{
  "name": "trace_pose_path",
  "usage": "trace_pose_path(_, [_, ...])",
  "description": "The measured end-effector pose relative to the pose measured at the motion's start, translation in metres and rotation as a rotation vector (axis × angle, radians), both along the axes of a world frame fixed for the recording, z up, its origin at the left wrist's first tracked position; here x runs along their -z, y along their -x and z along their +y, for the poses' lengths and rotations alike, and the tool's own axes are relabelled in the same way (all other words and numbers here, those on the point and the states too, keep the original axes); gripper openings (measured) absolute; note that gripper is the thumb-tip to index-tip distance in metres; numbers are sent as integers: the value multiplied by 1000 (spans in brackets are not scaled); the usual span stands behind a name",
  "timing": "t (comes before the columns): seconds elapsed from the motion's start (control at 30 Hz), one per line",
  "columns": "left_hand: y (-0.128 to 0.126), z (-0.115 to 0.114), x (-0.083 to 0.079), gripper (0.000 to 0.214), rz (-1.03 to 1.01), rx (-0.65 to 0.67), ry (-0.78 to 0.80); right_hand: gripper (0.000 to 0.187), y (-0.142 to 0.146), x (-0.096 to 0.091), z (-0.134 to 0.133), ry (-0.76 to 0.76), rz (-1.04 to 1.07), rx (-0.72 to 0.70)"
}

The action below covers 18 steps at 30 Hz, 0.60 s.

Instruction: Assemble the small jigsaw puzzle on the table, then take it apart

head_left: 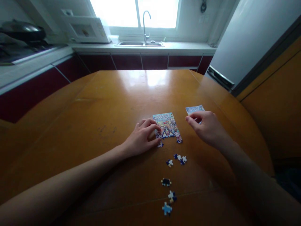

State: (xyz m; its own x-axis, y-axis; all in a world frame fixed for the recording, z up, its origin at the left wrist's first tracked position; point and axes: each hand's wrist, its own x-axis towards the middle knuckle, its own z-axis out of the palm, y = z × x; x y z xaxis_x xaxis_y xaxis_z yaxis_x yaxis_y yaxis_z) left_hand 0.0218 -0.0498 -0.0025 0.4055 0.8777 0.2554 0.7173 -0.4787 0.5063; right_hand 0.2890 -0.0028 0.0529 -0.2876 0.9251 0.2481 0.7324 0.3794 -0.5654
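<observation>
While the left hand (140,138) rests with its fingertips on the left edge of the jigsaw puzzle (167,121), thumb and fingers apart, the right hand (208,127) is at the printed card (194,109), which shows just beyond its fingers; thumb and forefinger curve towards each other, but I cannot tell whether they pinch it. The puzzle lies just to the right of the left hand, on the wooden table (101,94).

Judging by its outline, most of the puzzle is joined: the top and middle look filled, while the lower part has a notched gap between two short legs. What is left seems to be the loose pieces: a cluster (180,159) and a single piece (169,163) between the hands and nearer the wearer, then a dark piece (166,182), a white-and-navy clump (172,196) and a light-blue piece (166,208) farther below the left hand.

Large lettering seems to run across the puzzle's top, too blurred to read; no brand is legible.
</observation>
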Motion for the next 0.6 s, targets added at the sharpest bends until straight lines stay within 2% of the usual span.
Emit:
trace_pose_path(0.17, [-1, -1, -1, 9, -87, -29, -19, 24, -27, -13, 14, -84, 133, 170])
trace_pose_path(0.33, [0, 0, 1, 28, 35, -16, 22, 22, -44, -20, 24, -383, 371, 352])
trace_pose_path(0.43, [0, 2, 2, 34, 93, -18, 41, 21, -44, -21, 23, -459, 415, 368])
trace_pose_path(0.6, [0, 4, 3, 34, 118, -19, 48, 21, -40, -21, 20, -440, 421, 341])
